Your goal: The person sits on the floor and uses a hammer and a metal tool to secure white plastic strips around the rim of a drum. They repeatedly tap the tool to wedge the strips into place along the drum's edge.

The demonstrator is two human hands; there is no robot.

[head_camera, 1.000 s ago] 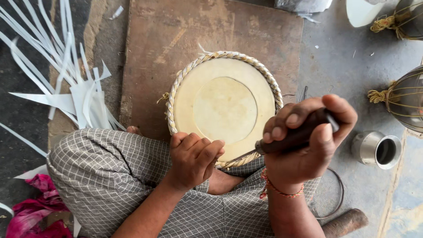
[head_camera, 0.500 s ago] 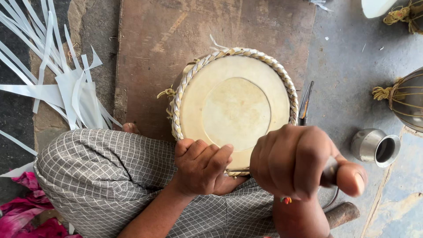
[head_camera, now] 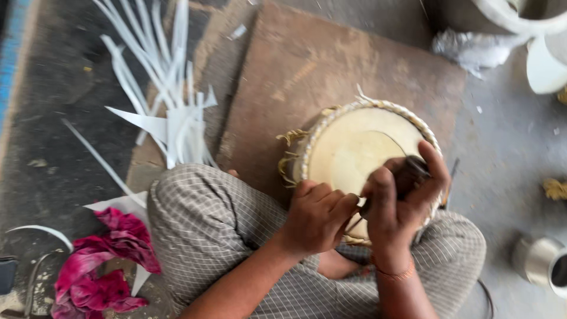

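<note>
One round drum (head_camera: 354, 147), pale smooth skin head with a slightly darker inner disc, rim bound in braided straw-coloured lacing with loose frayed ends on the left side; it rests on a flat brown board (head_camera: 307, 65), dusty and scuffed, just in front of the person's crossed legs. One right hand (head_camera: 401, 204), fingers wrapped tight around one dark, rounded tool handle (head_camera: 410, 171), held over the near edge of the drum head. One left hand (head_camera: 316, 215), fingers curled and pressed at the near rim beside the right hand; whether it pinches anything cannot be told. One checked grey cloth (head_camera: 207, 230), fine grid weave, covers both knees. One heap of thin white strips (head_camera: 162, 106), flat and pointed, too many to count, lies left of the board. One crumpled magenta cloth (head_camera: 106, 266) at lower left. One shiny metal cup (head_camera: 540, 263) at lower right.
</note>
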